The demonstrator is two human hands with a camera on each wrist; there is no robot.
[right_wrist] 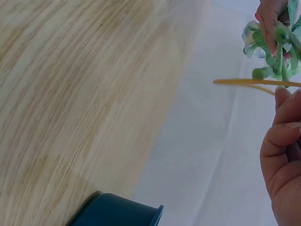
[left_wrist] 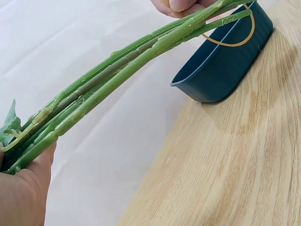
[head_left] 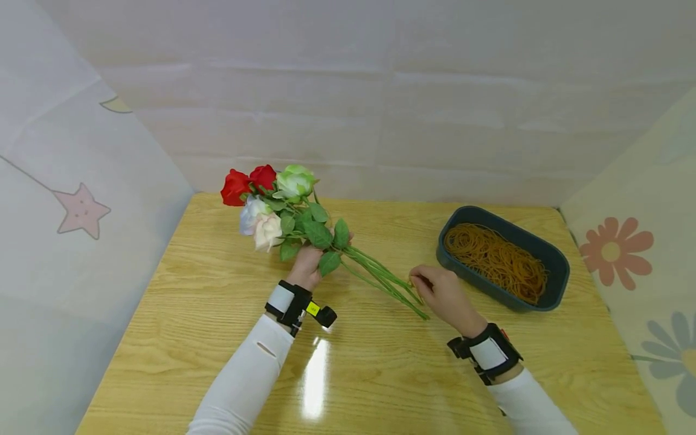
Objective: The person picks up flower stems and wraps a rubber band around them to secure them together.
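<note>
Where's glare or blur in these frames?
Head view: bright glare patch on the table near the left hand, and the walls bend with wide-angle distortion. Left wrist view: sharp on the stems and band. Right wrist view: flowers and right hand are soft, and the bin rim is dark.

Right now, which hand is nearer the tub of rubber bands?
Right. The right hand pinches the stem ends just beside the blue tub, looping a rubber band there. The left hand grips the bouquet farther off, under its leaves.
</note>
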